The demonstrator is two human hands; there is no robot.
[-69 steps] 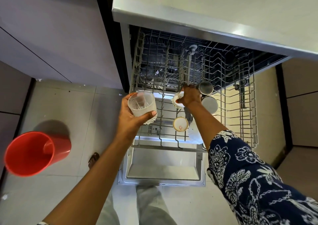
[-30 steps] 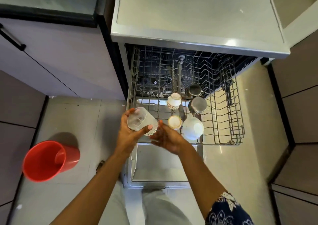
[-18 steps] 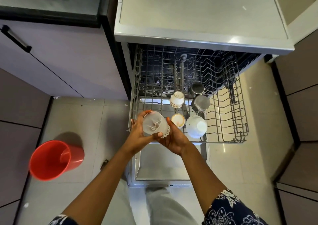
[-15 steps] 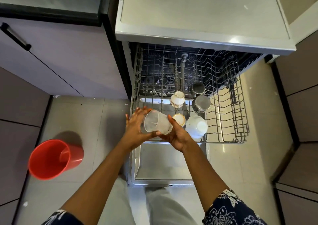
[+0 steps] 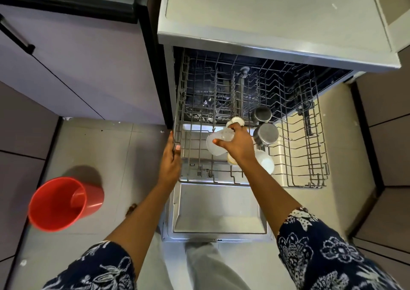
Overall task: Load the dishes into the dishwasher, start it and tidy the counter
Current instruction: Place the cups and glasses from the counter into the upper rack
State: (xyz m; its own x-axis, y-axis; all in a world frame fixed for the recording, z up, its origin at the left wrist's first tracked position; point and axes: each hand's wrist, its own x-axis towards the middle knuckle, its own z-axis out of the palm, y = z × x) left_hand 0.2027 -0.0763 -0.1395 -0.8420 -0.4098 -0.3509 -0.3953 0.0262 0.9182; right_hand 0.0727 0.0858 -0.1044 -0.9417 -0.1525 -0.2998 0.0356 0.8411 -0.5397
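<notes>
The dishwasher's upper wire rack (image 5: pixel 297 174) is pulled out over the open door (image 5: pixel 218 207). My right hand (image 5: pixel 238 144) grips a clear frosted glass (image 5: pixel 216 142), tilted on its side above the rack's left half. My left hand (image 5: pixel 172 160) rests on the rack's left front corner, thumb over the wire. Two steel cups (image 5: pixel 266 133) sit upside down in the rack's middle, with a white cup (image 5: pixel 265 161) in front of them. A small patterned cup (image 5: pixel 236 120) shows just behind my right hand, and another lies partly hidden under my wrist.
A red plastic bucket (image 5: pixel 60 203) stands on the tiled floor at the left. Lilac cabinet fronts (image 5: pixel 84 72) and a dark counter edge lie left of the dishwasher. The grey dishwasher top (image 5: pixel 266 10) overhangs the rack. Brown cabinets close in on the right.
The glass passed from my left hand to my right hand and moved over the rack. My left hand let go and went to the rack's left edge.
</notes>
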